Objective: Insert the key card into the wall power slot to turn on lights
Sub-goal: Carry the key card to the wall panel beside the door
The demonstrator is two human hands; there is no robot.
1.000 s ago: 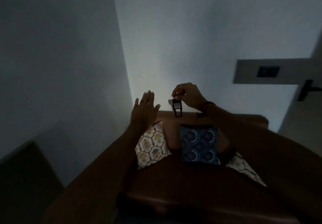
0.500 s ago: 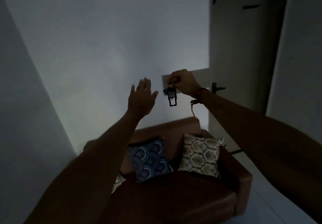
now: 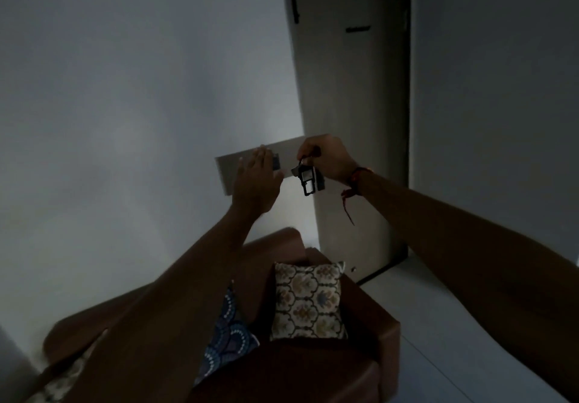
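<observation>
The room is dim. My right hand (image 3: 326, 158) pinches the top of a dark key card holder (image 3: 307, 180), which hangs below my fingers with a pale card in its frame. A light wall panel (image 3: 230, 172) runs across the wall beside the door. A small dark power slot (image 3: 276, 163) sits on that panel, partly hidden by my left hand (image 3: 255, 181). My left hand is raised flat with fingers together, in front of the panel and holding nothing. The key card hangs just to the right of the slot, apart from it.
A pale closed door (image 3: 354, 126) stands right of the panel. Below is a brown sofa (image 3: 369, 340) with a cream patterned cushion (image 3: 308, 302) and a blue patterned cushion (image 3: 227, 337). Light floor (image 3: 438, 324) lies to the right of the sofa.
The view has swung right, bringing the door and wall panel to the middle. Both hands have come closer to the panel; my left hand now overlaps it. The key card stays in my right hand.
</observation>
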